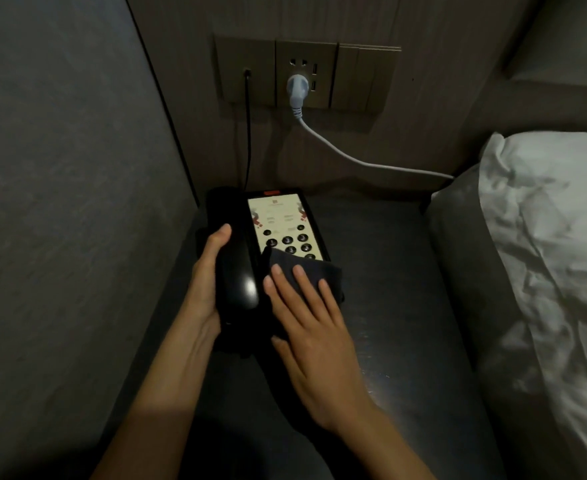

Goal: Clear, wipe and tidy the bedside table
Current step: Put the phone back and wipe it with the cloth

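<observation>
- The left hand curls its grip round the black handset along the left side of the telephone, thumb on the outer edge, steadying the set.
- The right hand lies flat, fingers straight and released, pressing a dark cloth onto the near end of the telephone, just below the keypad.
- The telephone sits at the back left of the table, near the wall, its black cord running up to the socket panel.
- As I judge it, the wiping step is under way: the telephone is being dusted in place. Nothing else shows on the table, so clearing looks largely done.
- Left to do, probably: wiping the table top itself, which shows faint dull streaks near the right hand, then squaring the telephone.
- The table is dark and slightly glossy, wedged between a grey padded panel on the left and the bed on the right.
- A white pillow lies beside the table; a white plug sits in the socket, its cable trailing towards the bed.
- The room is dim.
</observation>
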The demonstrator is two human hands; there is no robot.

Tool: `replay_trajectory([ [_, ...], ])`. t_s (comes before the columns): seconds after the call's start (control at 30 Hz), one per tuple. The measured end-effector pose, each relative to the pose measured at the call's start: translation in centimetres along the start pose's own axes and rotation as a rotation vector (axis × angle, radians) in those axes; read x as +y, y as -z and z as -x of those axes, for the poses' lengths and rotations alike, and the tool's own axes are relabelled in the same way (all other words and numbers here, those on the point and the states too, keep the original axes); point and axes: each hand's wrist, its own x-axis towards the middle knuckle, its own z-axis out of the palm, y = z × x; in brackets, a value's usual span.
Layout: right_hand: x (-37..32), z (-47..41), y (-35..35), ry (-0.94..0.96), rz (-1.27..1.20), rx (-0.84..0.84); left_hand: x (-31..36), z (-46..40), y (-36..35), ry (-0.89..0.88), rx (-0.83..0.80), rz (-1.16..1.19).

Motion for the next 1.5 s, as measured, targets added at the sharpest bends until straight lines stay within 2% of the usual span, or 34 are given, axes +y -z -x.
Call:
replay_trajectory([
  [0.17,0.2,-0.5,0.4,0.013,0.041,0.007,0.2,0.1,0.2,0.029,-0.071,0.018],
  [0.27,1.3,-1.2,1.1,-0.027,0.053,0.021,-0.4,0.4,-0.5,0.002,-0.053,-0.096],
  [0.4,3.2,-2.0,2.1,-0.128,0.014,0.057,-1.7,1.1,-1.9,-0.009,-0.101,-0.234],
  [0.67,6.7,-2.4,3.2,-0.341,-0.049,0.174,-3.0,1.3,-2.5,-0.061,-0.300,-0.478],
  [0.77,8.1,-2.2,3.7,-0.465,-0.188,0.282,-2.9,1.5,-2.4,-0.059,-0.340,-0.498],
  [0.9,7.9,-2.2,3.7,-0.566,-0.597,0.374,-2.8,1.8,-2.6,-0.076,-0.273,-0.432],
  [1.0,6.2,-2.5,3.0,-0.540,-0.741,0.367,-2.5,1.5,-2.7,-0.051,-0.142,-0.321],
  [1.1,4.6,-2.6,2.0,-0.501,-0.732,0.303,-1.7,1.0,-2.1,-0.074,-0.043,-0.210],
  [1.3,2.0,-2.2,0.7,-0.440,-0.656,0.161,-0.4,0.7,0.0,-0.068,-0.007,-0.127],
  [1.5,0.9,-2.6,0.6,-0.403,-0.664,0.181,0.5,0.5,0.9,-0.079,0.010,-0.145],
])
